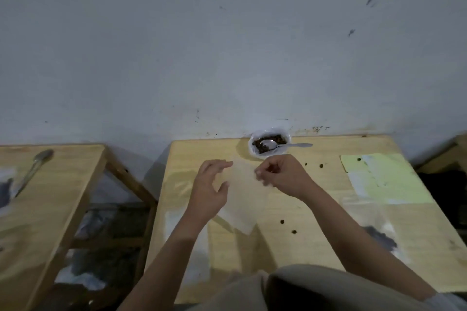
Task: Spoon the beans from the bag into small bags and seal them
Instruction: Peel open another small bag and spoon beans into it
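Note:
A clear small bag (pixel 241 194) hangs empty between both hands above the wooden table (pixel 303 214). My right hand (pixel 280 175) pinches its upper right edge with curled fingers. My left hand (pixel 211 184) touches the bag's left side, fingers spread and slightly bent. At the table's far edge against the wall stands the white bag of dark beans (pixel 269 142), rolled open like a bowl. A metal spoon (pixel 280 144) lies in it, handle pointing right.
Several loose beans (pixel 288 226) lie scattered on the table. A yellow-green sheet with clear bags (pixel 379 179) sits at the right. A filled bag with dark contents (pixel 379 237) lies at the right front. A second table (pixel 45 197) at left carries another spoon (pixel 35 166).

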{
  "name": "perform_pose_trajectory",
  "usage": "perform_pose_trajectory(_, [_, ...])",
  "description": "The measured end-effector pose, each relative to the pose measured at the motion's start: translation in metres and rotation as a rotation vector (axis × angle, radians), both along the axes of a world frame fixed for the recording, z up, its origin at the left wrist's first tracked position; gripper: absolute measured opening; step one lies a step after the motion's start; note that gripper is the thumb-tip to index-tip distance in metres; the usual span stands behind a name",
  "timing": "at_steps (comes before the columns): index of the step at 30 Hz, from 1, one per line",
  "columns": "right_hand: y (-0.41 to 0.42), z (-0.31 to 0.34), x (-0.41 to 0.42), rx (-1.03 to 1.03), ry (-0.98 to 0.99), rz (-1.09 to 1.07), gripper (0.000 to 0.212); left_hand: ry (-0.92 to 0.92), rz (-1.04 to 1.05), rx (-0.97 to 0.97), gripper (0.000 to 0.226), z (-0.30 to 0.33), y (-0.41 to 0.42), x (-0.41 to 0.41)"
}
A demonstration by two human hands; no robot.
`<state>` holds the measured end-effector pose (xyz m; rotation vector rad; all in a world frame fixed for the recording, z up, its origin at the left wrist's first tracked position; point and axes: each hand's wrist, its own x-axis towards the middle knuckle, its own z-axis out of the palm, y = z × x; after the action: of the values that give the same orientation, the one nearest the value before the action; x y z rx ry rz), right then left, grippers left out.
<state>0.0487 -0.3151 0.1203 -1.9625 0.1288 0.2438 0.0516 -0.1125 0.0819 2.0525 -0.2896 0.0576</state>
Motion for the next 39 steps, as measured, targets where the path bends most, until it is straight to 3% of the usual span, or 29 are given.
perform_pose_trajectory(2, [-0.011, -0.003, 0.001, -0.018, -0.047, -0.113, 0.012, -0.06, 0.07, -0.039, 0.036, 0.003, -0.022, 0.003])
perform_pose_trajectory(6, [-0.023, -0.008, -0.001, 0.001, -0.094, -0.231, 0.014, 0.133, 0.18, -0.282, 0.018, 0.019, -0.067, 0.006])
perform_pose_trajectory(13, [-0.025, -0.006, -0.005, 0.201, -0.116, -0.216, 0.006, 0.315, 0.249, -0.388, 0.025, 0.027, -0.096, 0.015])
perform_pose_trajectory(22, [-0.037, -0.011, -0.005, 0.228, -0.1, -0.207, 0.024, 0.485, 0.234, -0.512, 0.012, 0.034, -0.097, 0.019])
perform_pose_trajectory(30, [-0.032, -0.017, -0.002, 0.247, -0.14, -0.212, 0.023, 0.478, 0.208, -0.603, 0.012, 0.035, -0.1, 0.019])
perform_pose_trajectory(39, [-0.034, -0.011, -0.001, 0.444, -0.09, -0.126, 0.016, 0.441, 0.076, -0.621, 0.009, 0.034, -0.088, 0.023])
